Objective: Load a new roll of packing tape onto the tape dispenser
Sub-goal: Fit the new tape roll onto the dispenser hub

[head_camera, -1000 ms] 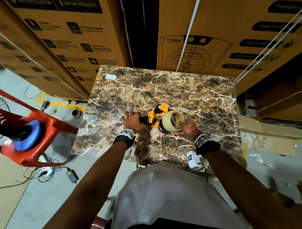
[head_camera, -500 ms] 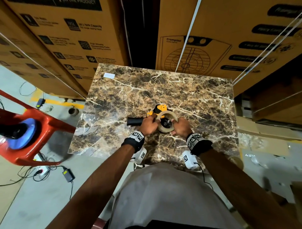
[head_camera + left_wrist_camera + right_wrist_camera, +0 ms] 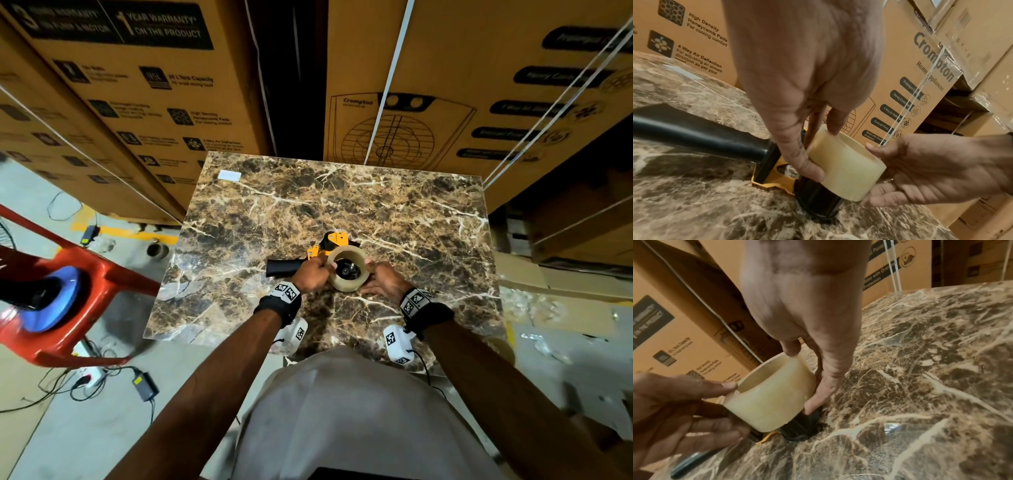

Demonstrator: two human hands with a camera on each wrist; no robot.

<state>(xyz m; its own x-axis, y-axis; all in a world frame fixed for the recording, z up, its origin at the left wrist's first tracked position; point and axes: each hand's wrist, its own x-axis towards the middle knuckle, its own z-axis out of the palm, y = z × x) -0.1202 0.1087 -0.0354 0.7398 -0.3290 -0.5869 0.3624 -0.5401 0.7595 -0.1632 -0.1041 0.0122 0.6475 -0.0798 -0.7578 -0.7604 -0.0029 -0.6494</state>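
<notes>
A yellow tape dispenser [image 3: 329,244] with a black handle [image 3: 283,268] lies on its side on the marble tabletop [image 3: 394,212]. A clear tape roll [image 3: 347,286] sits tilted over the dispenser's black hub [image 3: 816,206], and the hub's lower part shows under the roll. My left hand [image 3: 824,151] pinches the roll's left side between thumb and finger. My right hand [image 3: 802,379] grips the roll's right side, one finger on the top rim and another down its wall. In the head view my left hand [image 3: 313,274] and right hand [image 3: 378,281] flank the roll. The handle [image 3: 694,134] lies free.
Tall cardboard boxes [image 3: 445,102] stand right behind the table and along both sides. A red plastic chair [image 3: 68,308] with a blue object stands on the left floor, among cables and an adapter [image 3: 145,385]. A small white label [image 3: 229,175] lies at the table's far left corner.
My left hand left the handle and joined the right hand on the roll. The roll went from standing beside the dispenser to lying over its hub.
</notes>
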